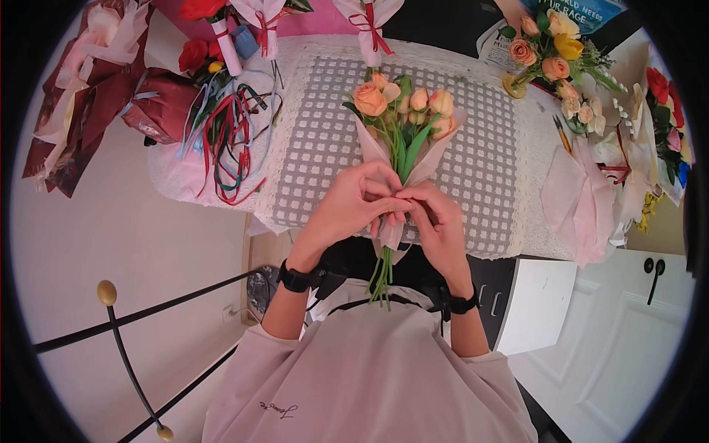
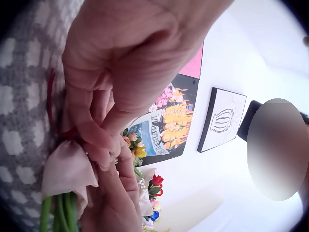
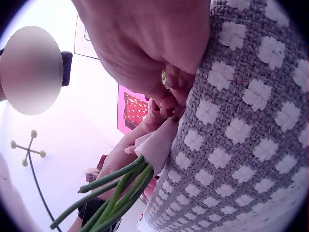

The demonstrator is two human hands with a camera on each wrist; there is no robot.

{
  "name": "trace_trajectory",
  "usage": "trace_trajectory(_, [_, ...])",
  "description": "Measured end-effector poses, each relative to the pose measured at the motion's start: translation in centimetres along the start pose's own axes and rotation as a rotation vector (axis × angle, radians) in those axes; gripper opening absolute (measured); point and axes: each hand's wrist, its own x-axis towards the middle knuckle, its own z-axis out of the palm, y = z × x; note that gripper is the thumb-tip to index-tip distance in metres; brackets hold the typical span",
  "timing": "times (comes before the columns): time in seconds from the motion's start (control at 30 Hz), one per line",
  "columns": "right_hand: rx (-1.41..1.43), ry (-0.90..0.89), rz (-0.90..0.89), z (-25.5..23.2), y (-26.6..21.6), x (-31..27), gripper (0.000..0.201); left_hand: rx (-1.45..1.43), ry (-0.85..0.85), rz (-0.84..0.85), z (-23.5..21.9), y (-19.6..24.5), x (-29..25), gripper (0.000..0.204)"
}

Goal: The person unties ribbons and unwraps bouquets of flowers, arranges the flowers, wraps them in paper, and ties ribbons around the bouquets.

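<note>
A bouquet of peach roses and tulips (image 1: 402, 111), wrapped in pale pink paper (image 1: 439, 151), lies on the checked cloth with its green stems (image 1: 381, 277) toward the person's body. At its gathered neck, my left hand (image 1: 354, 203) and right hand (image 1: 441, 225) meet, fingertips pinched together. A thin red ribbon (image 2: 50, 94) runs over the cloth to the neck and disappears under the fingers in the left wrist view. The right wrist view shows the wrap's lower end (image 3: 159, 145) just below my bent right fingers; most of the ribbon there is hidden.
Loose ribbons (image 1: 229, 140) and a dark red wrapped bundle (image 1: 159, 103) lie to the left. Finished bouquets with red bows (image 1: 367, 29) line the back. On the right are a vase of roses (image 1: 515, 85), scissors (image 1: 563, 134) and pink paper (image 1: 580, 196).
</note>
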Motion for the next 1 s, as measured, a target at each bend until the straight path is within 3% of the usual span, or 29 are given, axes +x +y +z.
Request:
trace_trajectory(0.13, [-0.068, -0.046, -0.047, -0.1, -0.4, 0.1, 0.023, 0.022, -0.019, -0.033, -0.2, 0.0, 0.0, 0.017])
trace_trajectory(0.27, [-0.122, -0.07, -0.022, -0.1, -0.7, 0.1, 0.018, 0.03, 0.011, -0.015, 0.0, -0.1, -0.1, 0.016])
trace_trajectory(0.37, [0.125, 0.042, 0.109, 0.5, 0.1, -0.4, 0.012, -0.034, 0.046, 0.014, 0.2, -0.5, -0.2, 0.013])
trace_trajectory(0.57, [0.024, -0.005, 0.06, 0.1, 0.4, -0.4, 0.01, -0.026, 0.062, 0.019, 0.3, -0.7, -0.3, 0.009])
trace_trajectory(0.63, [0.062, 0.075, 0.077, 0.5, 0.2, -0.5, 0.009, -0.028, 0.065, 0.022, 0.4, -0.8, -0.4, 0.009])
trace_trajectory(0.8, [-0.057, 0.079, 0.039, 0.4, -0.1, -0.9, 0.008, -0.04, 0.067, 0.032, 0.5, -1.0, -0.3, 0.009])
trace_trajectory(1.0, [-0.127, 0.061, -0.017, 0.1, -0.3, -0.7, 0.015, -0.082, 0.056, 0.066, 0.5, -1.3, -0.2, 0.017])
